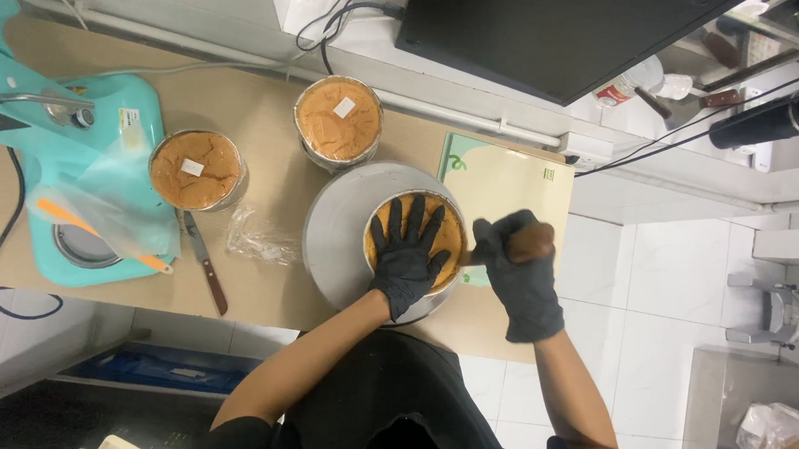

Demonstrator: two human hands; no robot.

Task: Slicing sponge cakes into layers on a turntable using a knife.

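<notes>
The left hand [407, 256] covered much of the cake [445, 240] top. The right hand [520, 269] hid most of a brown handle [533, 241], its blade unseen. The turquoise mixer [73, 158] ran off the left edge.

I saw a small white square label [344, 107] on the far cake, another white label [191, 168] on the left cake, and a yellow-white sticker [129, 118] on the turquoise mixer [98, 112].
</notes>
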